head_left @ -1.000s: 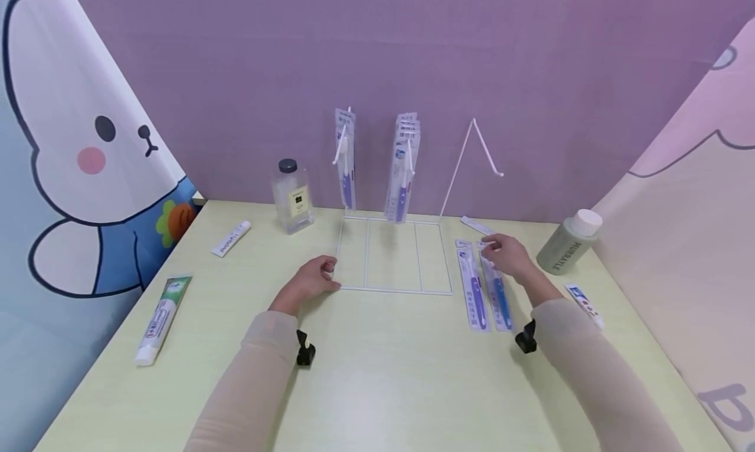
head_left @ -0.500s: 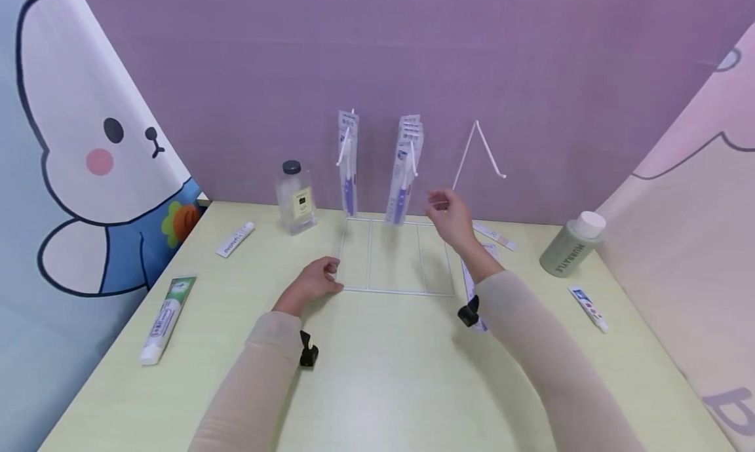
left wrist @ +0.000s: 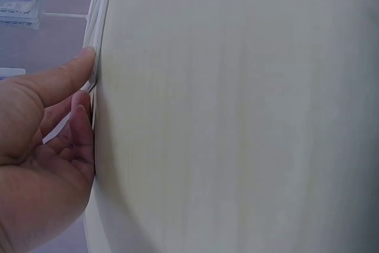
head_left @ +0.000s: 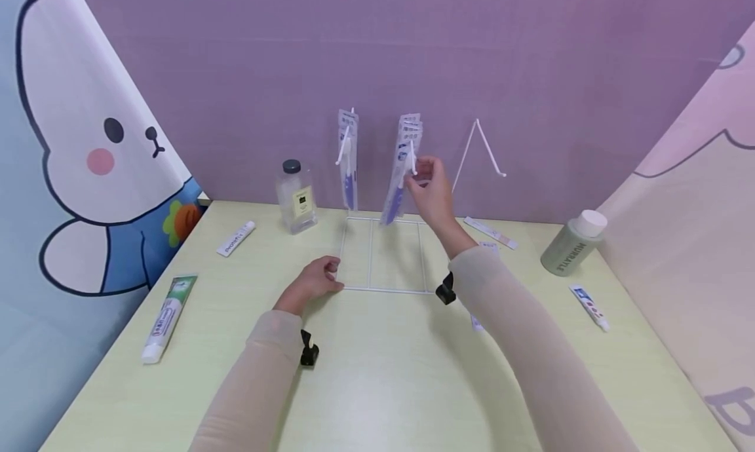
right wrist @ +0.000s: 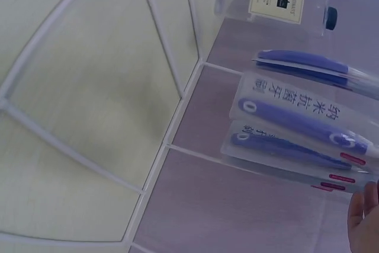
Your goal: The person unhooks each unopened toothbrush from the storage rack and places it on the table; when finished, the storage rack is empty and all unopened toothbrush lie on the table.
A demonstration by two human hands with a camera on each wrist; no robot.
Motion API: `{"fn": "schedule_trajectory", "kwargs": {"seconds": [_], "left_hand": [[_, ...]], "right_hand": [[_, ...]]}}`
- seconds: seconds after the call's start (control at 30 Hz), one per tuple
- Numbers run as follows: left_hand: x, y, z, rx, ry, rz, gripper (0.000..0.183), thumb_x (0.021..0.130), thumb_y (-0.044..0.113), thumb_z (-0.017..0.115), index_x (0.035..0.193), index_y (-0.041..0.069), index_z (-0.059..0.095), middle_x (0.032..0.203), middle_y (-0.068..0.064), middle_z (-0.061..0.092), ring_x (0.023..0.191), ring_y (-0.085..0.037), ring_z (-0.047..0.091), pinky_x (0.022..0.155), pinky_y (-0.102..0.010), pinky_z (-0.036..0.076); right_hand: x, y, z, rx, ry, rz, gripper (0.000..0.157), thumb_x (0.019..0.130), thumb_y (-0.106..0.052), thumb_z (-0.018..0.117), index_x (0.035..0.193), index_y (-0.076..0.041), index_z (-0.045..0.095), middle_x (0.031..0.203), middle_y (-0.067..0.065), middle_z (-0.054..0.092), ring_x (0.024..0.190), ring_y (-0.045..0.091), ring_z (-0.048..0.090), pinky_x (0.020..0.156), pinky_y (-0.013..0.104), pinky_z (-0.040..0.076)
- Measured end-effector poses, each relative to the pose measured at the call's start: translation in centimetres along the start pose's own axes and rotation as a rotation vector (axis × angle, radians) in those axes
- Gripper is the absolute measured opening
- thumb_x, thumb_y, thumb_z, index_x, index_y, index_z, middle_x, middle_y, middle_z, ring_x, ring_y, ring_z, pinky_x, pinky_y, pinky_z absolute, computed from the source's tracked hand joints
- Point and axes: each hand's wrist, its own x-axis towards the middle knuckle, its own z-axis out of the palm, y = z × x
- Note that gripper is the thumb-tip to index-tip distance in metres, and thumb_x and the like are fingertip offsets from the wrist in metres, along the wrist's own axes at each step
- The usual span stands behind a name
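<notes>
My left hand [head_left: 312, 282] holds the front left corner of a white wire display rack [head_left: 389, 290], thumb along the wire in the left wrist view. My right hand [head_left: 433, 190] is at the rack's middle hook, fingertips right at the edge of the packaged toothbrushes [head_left: 394, 196] hanging there; I cannot tell whether it pinches one. These purple-handled brushes in clear packs tilt slightly left. In the right wrist view only a few fingers [right wrist: 356, 214] show beside them. More packaged toothbrushes [head_left: 348, 183] hang from the left hook. The right hook [head_left: 491, 149] is bare.
Toothbrush packs [head_left: 476, 323] lie on the table, mostly hidden under my right forearm. A slim white box [head_left: 491, 233], a grey-green bottle [head_left: 573, 242] and a small tube [head_left: 588, 308] are right. A clear bottle [head_left: 297, 200] and toothpaste tubes [head_left: 169, 319] are left.
My right hand has left the toothbrush packs on the table and moved left and up to the middle hook. The hanging packs there have tilted left. My left hand keeps its hold.
</notes>
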Motion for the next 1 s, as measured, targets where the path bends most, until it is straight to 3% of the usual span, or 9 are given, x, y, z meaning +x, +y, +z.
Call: {"fn": "schedule_trajectory", "kwargs": {"seconds": [0.1,0.33,0.5,0.77,0.87,1.0], "left_hand": [[0.1,-0.1,0.1,-0.005,0.003,-0.014,0.058,0.076,0.001,0.069,0.129,0.002,0.044,0.116,-0.012,0.048,0.098,-0.024,0.050,0.086,-0.036,0.041],[0.2,-0.1,0.2,0.017,0.005,-0.024,0.059,0.076,0.002,0.070,0.129,0.004,0.044,0.116,-0.011,0.049,0.099,-0.023,0.050,0.086,-0.035,0.041],[0.2,-0.1,0.1,0.012,0.007,-0.026,0.059,0.076,0.002,0.070,0.129,0.004,0.044,0.116,-0.010,0.049,0.098,-0.023,0.050,0.087,-0.036,0.041],[0.4,-0.3,0.2,0.024,0.001,-0.020,0.058,0.077,0.003,0.069,0.129,0.005,0.044,0.115,-0.009,0.047,0.098,-0.023,0.049,0.085,-0.035,0.041],[0.4,-0.3,0.0,0.026,0.000,-0.012,0.058,0.077,0.003,0.069,0.130,0.004,0.043,0.115,-0.010,0.047,0.098,-0.024,0.049,0.085,-0.036,0.041],[0.4,-0.3,0.0,0.023,-0.016,-0.001,0.059,0.078,0.002,0.068,0.130,0.002,0.042,0.116,-0.012,0.046,0.099,-0.025,0.049,0.085,-0.036,0.041]], "right_hand": [[0.3,-0.2,0.4,0.033,-0.008,0.020,0.040,0.080,0.003,0.063,0.114,-0.001,0.044,0.096,0.011,0.054,0.084,0.020,0.054,0.073,0.026,0.047],[0.5,-0.7,0.6,-0.034,-0.024,0.075,0.026,0.082,-0.006,0.064,0.104,0.000,0.052,0.091,0.010,0.057,0.082,0.019,0.055,0.071,0.026,0.048],[0.2,-0.7,0.1,-0.038,-0.013,0.031,0.024,0.084,-0.006,0.062,0.105,0.000,0.053,0.092,0.010,0.058,0.082,0.019,0.056,0.073,0.026,0.047],[-1.1,-0.9,-3.0,-0.030,-0.041,-0.067,0.025,0.086,0.002,0.056,0.110,0.003,0.050,0.095,0.012,0.055,0.083,0.021,0.054,0.072,0.029,0.048],[-2.0,-0.9,-4.5,-0.052,-0.084,-0.050,0.027,0.086,0.002,0.056,0.111,0.002,0.048,0.096,0.012,0.054,0.084,0.021,0.053,0.072,0.029,0.048],[-3.6,-0.4,-6.7,-0.048,-0.208,0.029,0.037,0.085,0.003,0.056,0.119,0.002,0.043,0.101,0.015,0.052,0.087,0.025,0.053,0.070,0.034,0.050]]}}
